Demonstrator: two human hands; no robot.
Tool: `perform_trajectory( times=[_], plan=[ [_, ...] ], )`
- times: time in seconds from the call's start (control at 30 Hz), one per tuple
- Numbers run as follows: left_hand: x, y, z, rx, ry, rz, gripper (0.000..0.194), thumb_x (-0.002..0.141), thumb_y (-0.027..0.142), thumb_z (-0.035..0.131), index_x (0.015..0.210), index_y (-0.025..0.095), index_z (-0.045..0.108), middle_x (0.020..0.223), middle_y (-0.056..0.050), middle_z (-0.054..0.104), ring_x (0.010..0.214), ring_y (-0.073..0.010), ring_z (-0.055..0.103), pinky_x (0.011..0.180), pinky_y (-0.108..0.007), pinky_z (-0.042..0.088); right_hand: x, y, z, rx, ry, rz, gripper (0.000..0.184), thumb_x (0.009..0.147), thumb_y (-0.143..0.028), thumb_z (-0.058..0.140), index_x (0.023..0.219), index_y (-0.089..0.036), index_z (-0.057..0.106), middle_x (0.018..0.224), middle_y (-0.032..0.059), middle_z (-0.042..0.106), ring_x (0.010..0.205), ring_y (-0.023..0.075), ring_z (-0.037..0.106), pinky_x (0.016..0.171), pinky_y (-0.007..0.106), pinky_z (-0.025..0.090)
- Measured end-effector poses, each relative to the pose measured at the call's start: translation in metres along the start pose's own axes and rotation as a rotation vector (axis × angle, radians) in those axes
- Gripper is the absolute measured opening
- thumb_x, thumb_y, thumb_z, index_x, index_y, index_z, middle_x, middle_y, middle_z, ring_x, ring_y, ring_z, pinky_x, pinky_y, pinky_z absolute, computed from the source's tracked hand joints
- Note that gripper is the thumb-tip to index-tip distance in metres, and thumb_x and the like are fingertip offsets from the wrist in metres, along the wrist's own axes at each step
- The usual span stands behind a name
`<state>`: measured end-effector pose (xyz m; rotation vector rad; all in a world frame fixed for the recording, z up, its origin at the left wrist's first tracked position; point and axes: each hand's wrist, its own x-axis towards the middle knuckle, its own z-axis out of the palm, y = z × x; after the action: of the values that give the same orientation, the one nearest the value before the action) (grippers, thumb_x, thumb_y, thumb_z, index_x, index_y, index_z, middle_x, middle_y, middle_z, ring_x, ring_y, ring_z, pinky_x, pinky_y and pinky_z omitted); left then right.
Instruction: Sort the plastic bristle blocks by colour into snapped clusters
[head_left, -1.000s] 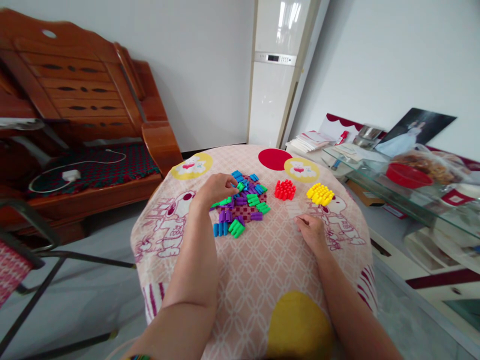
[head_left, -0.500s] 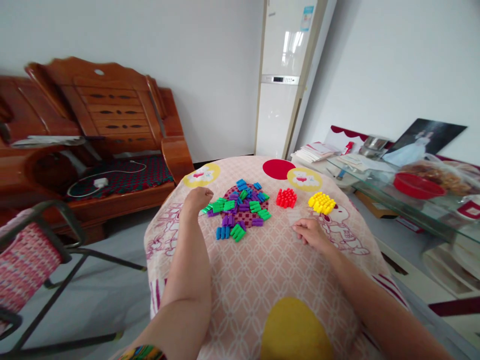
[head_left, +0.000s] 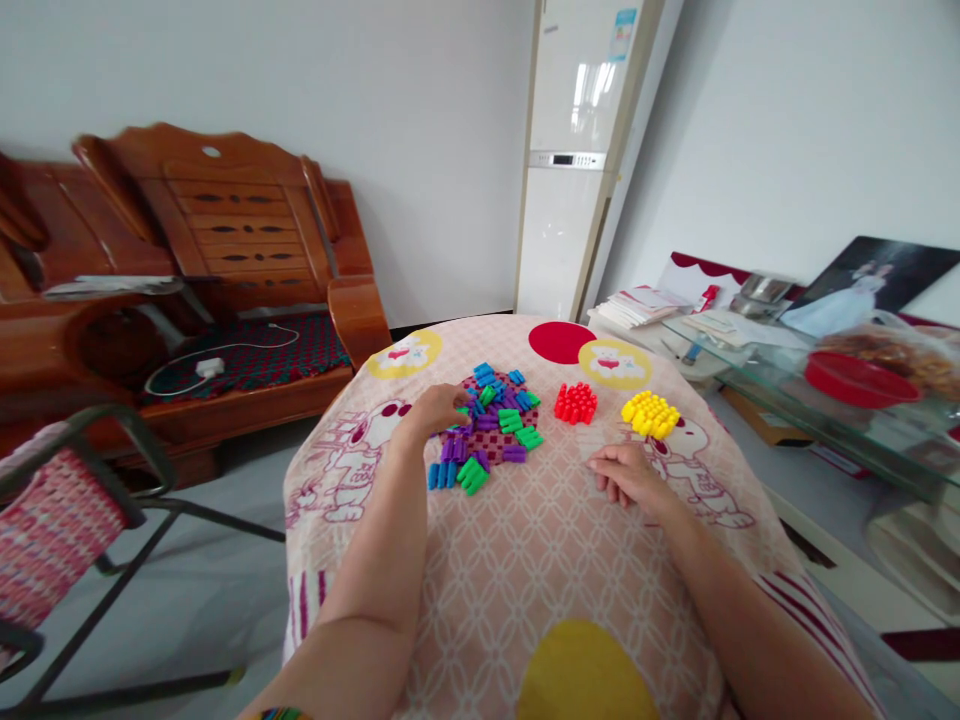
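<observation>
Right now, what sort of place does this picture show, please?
Most likely a living room in a home: it has a large carved wooden bench, a tall white appliance in the corner, and a tablecloth printed with cartoon dogs.

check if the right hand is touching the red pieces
Apart: the head view shows bare tablecloth between the right hand and the red pieces.

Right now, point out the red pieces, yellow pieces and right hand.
Red pieces (head_left: 576, 404), head view, cluster's middle.
Yellow pieces (head_left: 651, 415), head view, cluster's middle.
Right hand (head_left: 625, 470), head view, back of hand.
</observation>
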<state>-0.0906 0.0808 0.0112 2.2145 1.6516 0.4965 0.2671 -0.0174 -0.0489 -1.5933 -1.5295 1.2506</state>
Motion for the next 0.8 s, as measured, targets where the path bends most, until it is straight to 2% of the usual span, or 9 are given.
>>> perform_trajectory(
  times=[0.1,0.17,0.27,0.33,0.37,0.47,0.57,0.67,0.8],
  plan=[
    [-0.001,0.002,0.003,0.120,0.008,-0.015,0.030,0.060,0.021,0.073,0.090,0.019,0.077,0.091,-0.005,0.076,0.089,-0.0243,0.069,0.081,-0.030,0.051,-0.001,-0.001,0.002,-0.011,0.023,0.015,0.021,0.080,-0.038,0.058,0.079,-0.017,0.062,0.057,-0.0029,0.062,0.036,0.0079,0.052,0.028,0.015,0.030],
    [-0.002,0.002,0.000,0.108,0.040,-0.008,0.025,0.063,0.026,0.072,0.087,0.018,0.077,0.086,-0.005,0.075,0.084,-0.0237,0.068,0.077,-0.030,0.051,-0.001,-0.002,0.003,-0.014,0.042,0.015,0.022,0.080,-0.038,0.059,0.080,-0.017,0.063,0.057,-0.0029,0.061,0.036,0.0079,0.051,0.028,0.015,0.029],
    [-0.001,0.014,-0.003,-0.075,0.127,0.027,0.030,0.070,0.039,0.070,0.091,0.018,0.076,0.080,-0.004,0.074,0.078,-0.0213,0.068,0.071,-0.028,0.050,-0.001,-0.005,0.008,0.005,0.077,-0.045,0.026,0.080,-0.041,0.060,0.085,-0.016,0.065,0.059,-0.0020,0.062,0.038,0.0082,0.052,0.029,0.016,0.030],
    [0.002,0.032,0.003,-0.277,0.174,0.075,0.036,0.073,0.046,0.067,0.093,0.017,0.074,0.079,-0.004,0.074,0.076,-0.0196,0.067,0.068,-0.027,0.050,0.000,-0.008,0.013,0.034,0.100,-0.114,0.032,0.080,-0.045,0.061,0.092,-0.016,0.067,0.062,-0.0011,0.064,0.041,0.0089,0.053,0.031,0.016,0.032],
    [0.004,0.044,0.009,-0.386,0.173,0.104,0.039,0.075,0.049,0.065,0.093,0.016,0.073,0.079,-0.004,0.074,0.074,-0.0190,0.067,0.066,-0.026,0.051,0.000,-0.010,0.016,0.045,0.111,-0.152,0.034,0.080,-0.046,0.062,0.095,-0.016,0.068,0.063,-0.0009,0.064,0.043,0.0095,0.054,0.033,0.017,0.033],
    [0.007,0.084,0.040,-0.646,0.034,0.188,0.040,0.079,0.051,0.059,0.089,0.014,0.071,0.078,-0.006,0.073,0.069,-0.0176,0.068,0.064,-0.026,0.053,-0.002,-0.017,0.023,0.049,0.152,-0.270,0.043,0.078,-0.047,0.066,0.108,-0.015,0.068,0.063,-0.0020,0.061,0.049,0.0116,0.056,0.040,0.020,0.040],
    [0.005,0.114,0.076,-0.653,-0.071,0.216,0.033,0.080,0.046,0.060,0.083,0.014,0.069,0.071,-0.005,0.072,0.065,-0.0167,0.068,0.062,-0.025,0.053,-0.005,-0.020,0.027,0.014,0.174,-0.377,0.043,0.077,-0.043,0.069,0.112,-0.018,0.068,0.068,-0.0015,0.062,0.058,0.0138,0.059,0.051,0.023,0.045],
    [0.002,0.125,0.100,-0.620,-0.144,0.198,0.029,0.083,0.041,0.059,0.082,0.015,0.069,0.072,-0.005,0.073,0.065,-0.0162,0.069,0.063,-0.024,0.053,-0.007,-0.018,0.027,-0.054,0.185,-0.373,0.031,0.079,-0.039,0.066,0.103,-0.020,0.070,0.074,0.0008,0.066,0.066,0.0162,0.062,0.058,0.025,0.048],
    [0.001,0.126,0.113,-0.619,-0.196,0.169,0.030,0.089,0.039,0.051,0.077,0.015,0.066,0.070,-0.005,0.073,0.065,-0.0159,0.070,0.062,-0.024,0.053,-0.007,-0.014,0.024,-0.111,0.285,-0.290,0.021,0.082,-0.039,0.059,0.090,-0.022,0.068,0.070,0.0013,0.065,0.065,0.0178,0.061,0.057,0.026,0.049]
  ],
)
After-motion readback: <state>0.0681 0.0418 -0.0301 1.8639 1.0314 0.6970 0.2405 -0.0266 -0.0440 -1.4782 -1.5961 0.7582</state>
